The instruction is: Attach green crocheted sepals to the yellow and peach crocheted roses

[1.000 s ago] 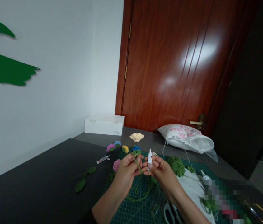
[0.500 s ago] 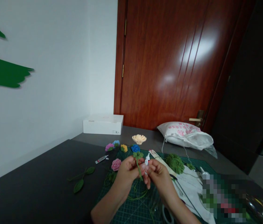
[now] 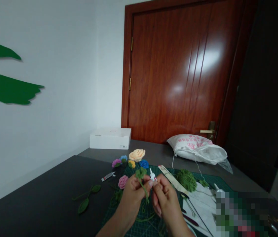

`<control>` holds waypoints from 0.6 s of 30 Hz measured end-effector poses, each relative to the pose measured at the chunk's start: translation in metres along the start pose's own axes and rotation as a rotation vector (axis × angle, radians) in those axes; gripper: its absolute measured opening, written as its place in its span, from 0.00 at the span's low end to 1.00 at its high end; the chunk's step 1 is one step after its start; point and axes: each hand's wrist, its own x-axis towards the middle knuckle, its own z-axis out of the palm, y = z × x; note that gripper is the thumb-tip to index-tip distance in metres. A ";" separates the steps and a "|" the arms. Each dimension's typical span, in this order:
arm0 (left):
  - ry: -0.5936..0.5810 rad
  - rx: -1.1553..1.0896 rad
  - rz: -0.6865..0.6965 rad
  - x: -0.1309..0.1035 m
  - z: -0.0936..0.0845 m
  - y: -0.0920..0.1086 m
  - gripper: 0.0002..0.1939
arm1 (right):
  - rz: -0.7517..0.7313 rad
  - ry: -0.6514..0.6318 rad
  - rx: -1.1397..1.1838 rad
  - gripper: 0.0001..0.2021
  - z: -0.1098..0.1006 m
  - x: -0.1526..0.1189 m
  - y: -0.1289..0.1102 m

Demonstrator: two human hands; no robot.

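Wooden door (image 3: 168, 75) behind dark table (image 3: 155, 153), green mat (image 3: 143, 227) | left hand (image 3: 136, 191) grips green crocheted piece (image 3: 140, 173), stem downward | right hand (image 3: 163, 194) pinches small tube (image 3: 152, 176) above mat; nozzle upward, long axis leaning left.

Single view, head-worn: you carry the camera, and it looks out from your own head height, forward and down over the table (image 3: 42, 191). Nearest the lens are your forearms (image 3: 117, 219), running off the bottom edge; your left hand (image 3: 134, 192) and right hand (image 3: 164, 194) sit close, at lower centre, over the mat (image 3: 137, 231). Downward tilt is mild: the door (image 3: 165, 72) takes the upper centre and right, the wall (image 3: 62, 72) the left. The box (image 3: 109, 141) and bag (image 3: 193, 148) lie farther off, just below mid-height. Coverage is wide; the door's right edge slants inward toward its foot.
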 end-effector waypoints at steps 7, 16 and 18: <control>-0.008 0.100 0.021 -0.004 0.001 0.002 0.14 | -0.062 0.021 -0.228 0.24 0.000 -0.002 0.004; -0.035 0.067 0.043 -0.005 -0.013 -0.006 0.18 | 0.033 -0.232 -0.073 0.23 0.003 -0.002 0.017; 0.025 0.117 0.086 -0.005 -0.015 -0.009 0.20 | 0.056 -0.253 -0.043 0.26 0.003 -0.002 0.018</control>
